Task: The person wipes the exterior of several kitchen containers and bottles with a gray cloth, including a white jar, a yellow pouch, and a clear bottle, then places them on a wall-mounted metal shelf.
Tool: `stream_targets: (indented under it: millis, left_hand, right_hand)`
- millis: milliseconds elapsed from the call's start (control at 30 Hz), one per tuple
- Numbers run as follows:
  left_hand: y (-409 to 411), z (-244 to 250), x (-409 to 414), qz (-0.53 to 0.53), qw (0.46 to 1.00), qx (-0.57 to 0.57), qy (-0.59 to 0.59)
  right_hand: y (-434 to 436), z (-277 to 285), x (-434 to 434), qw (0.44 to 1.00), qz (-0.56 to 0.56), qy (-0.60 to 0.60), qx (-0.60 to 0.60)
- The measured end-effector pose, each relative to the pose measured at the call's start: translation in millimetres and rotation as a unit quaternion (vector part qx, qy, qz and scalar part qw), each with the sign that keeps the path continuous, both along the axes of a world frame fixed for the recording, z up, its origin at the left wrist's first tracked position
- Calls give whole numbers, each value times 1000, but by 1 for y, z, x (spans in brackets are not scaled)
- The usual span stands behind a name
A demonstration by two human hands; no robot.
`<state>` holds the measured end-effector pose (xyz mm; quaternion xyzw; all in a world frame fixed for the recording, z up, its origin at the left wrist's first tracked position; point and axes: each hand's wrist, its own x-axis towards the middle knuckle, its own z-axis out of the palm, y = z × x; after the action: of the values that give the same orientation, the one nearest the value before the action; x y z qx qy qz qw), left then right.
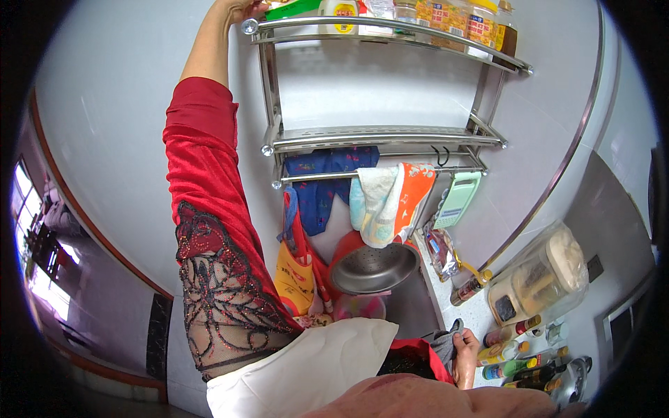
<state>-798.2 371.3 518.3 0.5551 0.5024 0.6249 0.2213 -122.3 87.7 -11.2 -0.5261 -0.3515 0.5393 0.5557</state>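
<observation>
My left hand [241, 9] is raised to the left end of the upper tier of a stainless steel wall rack [387, 23]. Its fingers, partly cut off by the top edge of the view, are beside a green packet [292, 9]; whether they grip it cannot be told. On that tier, right of the packet, stand a white bottle with a yellow label [338, 15], several jars with yellow lids [480, 26] and a dark sauce bottle [506, 36]. Low at the right, my right hand [465, 351] grips a grey cloth [444, 342] near the counter.
From the rack's rail hang a blue cloth [319, 204], a white-and-orange towel [387, 204] and a green grater [460, 196]. Below are a metal colander [373, 269] and a yellow-and-red bag [292, 274]. Several bottles [504, 352] and a plastic-wrapped container [538, 277] stand on the right counter.
</observation>
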Motion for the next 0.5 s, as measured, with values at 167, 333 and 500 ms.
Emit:
stream_targets:
  millis: [167, 333, 500]
  left_hand:
    - [9, -22, 11, -51, 993, -2, -103]
    - [-19, 4, -24, -61, 995, 67, -32]
    - [-33, -8, 29, -70, 993, 86, -47]
  right_hand:
    - [0, 0, -5, 1000, -3, -17, -8]
    - [4, -7, -7, 1000, 23, 17, 3]
    - [0, -4, -12, 1000, 16, -3, -9]
